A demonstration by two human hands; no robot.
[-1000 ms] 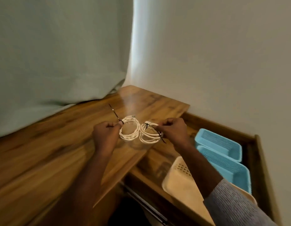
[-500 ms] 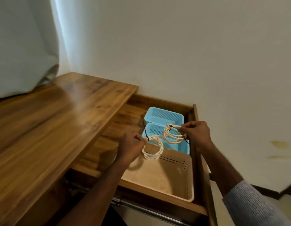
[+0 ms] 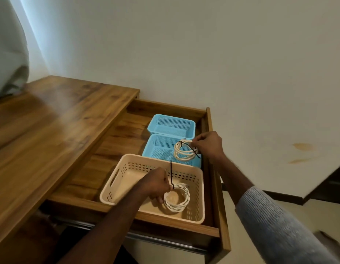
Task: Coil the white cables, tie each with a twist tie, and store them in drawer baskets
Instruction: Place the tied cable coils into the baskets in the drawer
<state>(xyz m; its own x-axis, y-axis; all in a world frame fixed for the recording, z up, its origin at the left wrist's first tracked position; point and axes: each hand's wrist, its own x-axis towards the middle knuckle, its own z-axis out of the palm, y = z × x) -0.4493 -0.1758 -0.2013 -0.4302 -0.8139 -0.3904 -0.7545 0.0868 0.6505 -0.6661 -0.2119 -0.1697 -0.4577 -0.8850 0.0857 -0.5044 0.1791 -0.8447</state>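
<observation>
Your left hand (image 3: 157, 182) pinches one white coil (image 3: 177, 199) down inside the beige basket (image 3: 116, 182). At one o'clock from it, your right hand (image 3: 208, 145) grasps the other coil (image 3: 185, 153) over the near blue basket (image 3: 156, 147) in the open drawer (image 3: 215, 180).

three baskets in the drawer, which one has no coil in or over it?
The far blue basket by the drawer's back wall. The hands hold coils at the other two.
</observation>
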